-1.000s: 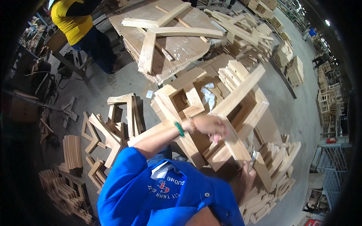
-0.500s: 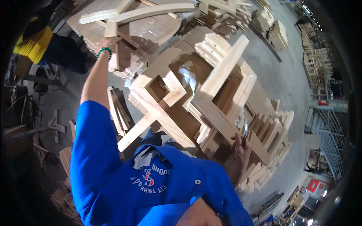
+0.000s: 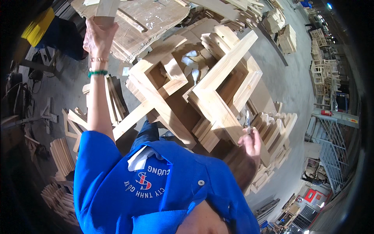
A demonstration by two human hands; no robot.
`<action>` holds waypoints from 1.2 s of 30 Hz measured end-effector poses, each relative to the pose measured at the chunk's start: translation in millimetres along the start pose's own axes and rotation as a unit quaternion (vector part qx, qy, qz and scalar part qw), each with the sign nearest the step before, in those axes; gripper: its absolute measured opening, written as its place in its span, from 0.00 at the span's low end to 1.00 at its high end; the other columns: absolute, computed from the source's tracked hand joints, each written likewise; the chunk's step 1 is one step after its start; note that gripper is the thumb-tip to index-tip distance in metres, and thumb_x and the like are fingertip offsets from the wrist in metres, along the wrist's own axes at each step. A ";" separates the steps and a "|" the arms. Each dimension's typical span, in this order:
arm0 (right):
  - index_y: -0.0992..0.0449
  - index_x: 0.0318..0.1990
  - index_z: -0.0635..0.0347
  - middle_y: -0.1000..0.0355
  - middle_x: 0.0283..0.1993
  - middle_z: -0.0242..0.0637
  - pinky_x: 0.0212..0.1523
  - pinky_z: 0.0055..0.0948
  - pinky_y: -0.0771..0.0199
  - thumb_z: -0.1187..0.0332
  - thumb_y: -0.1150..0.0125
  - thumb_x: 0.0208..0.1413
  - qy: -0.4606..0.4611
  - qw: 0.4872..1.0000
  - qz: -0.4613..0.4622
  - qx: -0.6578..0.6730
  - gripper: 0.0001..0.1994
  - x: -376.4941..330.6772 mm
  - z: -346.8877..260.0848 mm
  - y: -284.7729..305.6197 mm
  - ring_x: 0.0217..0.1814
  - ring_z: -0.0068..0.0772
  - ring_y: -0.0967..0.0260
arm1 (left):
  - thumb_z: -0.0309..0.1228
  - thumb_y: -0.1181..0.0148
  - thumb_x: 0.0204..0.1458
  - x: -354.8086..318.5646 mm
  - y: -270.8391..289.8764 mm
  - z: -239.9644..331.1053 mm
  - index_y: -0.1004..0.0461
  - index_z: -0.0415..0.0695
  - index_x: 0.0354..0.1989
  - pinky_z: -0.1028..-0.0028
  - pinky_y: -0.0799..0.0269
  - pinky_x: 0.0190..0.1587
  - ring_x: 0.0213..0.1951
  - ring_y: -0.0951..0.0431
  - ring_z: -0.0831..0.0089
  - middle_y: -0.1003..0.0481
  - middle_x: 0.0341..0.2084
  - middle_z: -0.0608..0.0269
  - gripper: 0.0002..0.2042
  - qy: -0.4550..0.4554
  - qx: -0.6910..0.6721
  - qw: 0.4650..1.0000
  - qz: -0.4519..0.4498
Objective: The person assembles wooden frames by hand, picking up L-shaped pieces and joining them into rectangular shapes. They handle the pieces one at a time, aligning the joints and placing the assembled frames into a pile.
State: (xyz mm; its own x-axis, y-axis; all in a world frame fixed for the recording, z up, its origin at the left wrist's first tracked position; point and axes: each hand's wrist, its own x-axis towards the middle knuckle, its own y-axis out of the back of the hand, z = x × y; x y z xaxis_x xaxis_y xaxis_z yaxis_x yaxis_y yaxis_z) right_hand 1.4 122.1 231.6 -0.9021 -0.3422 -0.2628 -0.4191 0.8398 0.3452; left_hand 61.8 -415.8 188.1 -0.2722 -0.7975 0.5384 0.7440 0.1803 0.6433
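Grip, left hand (image 3: 99, 41): clamped on wooden piece (image 3: 106, 9), over left edge of worktop (image 3: 165, 18) | right hand (image 3: 251, 142): closed around slim tool (image 3: 248, 123)

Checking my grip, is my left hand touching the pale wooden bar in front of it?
Touching: the head view shows the left hand gripping the pale wooden bar by its near end.

Two hands (image 3: 99, 39), one tool (image 3: 248, 122), perhaps three bottles (image 3: 195, 73).

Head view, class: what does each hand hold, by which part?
The left hand grips a pale wooden bar by its near end; the right hand holds a slim pointed metallic tool by its lower end.
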 end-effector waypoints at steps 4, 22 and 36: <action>0.34 0.43 0.60 0.31 0.27 0.33 0.21 0.13 0.52 0.60 0.54 0.63 0.061 0.998 -0.031 -0.007 0.12 -2.4 -50.4 12.6 0.20 0.12 0.51 | 0.46 0.31 0.37 -64.1 60.5 48.7 0.35 0.47 0.52 0.65 0.26 0.40 0.39 0.21 0.59 0.23 0.38 0.53 0.33 -0.047 -0.060 0.995 0.060; 0.19 0.42 0.44 0.30 0.39 0.32 0.38 0.28 0.29 0.80 0.36 0.38 0.656 0.645 0.111 -0.376 0.21 36.7 -214.6 15.7 0.40 0.33 0.35 | 0.35 0.31 0.35 -208.0 124.1 177.8 0.38 0.46 0.58 0.67 0.28 0.45 0.43 0.24 0.61 0.27 0.42 0.55 0.36 -0.057 -0.360 0.913 -0.184; 0.18 0.40 0.45 0.32 0.37 0.30 0.35 0.28 0.27 0.79 0.36 0.40 0.625 0.623 0.075 -0.464 0.18 8.0 -192.5 20.4 0.41 0.31 0.34 | 0.35 0.31 0.33 -223.5 133.2 176.3 0.37 0.45 0.56 0.68 0.27 0.43 0.40 0.22 0.62 0.25 0.38 0.54 0.36 -0.037 -0.353 0.909 -0.219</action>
State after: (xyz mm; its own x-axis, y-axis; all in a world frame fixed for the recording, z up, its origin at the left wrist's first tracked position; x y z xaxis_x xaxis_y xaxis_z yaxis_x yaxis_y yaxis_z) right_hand -34.1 55.4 410.0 -0.0693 -0.8374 0.5422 0.3230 0.4954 0.8064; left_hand 114.2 -112.0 249.4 -0.6575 -0.6584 0.3663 0.7534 -0.5801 0.3098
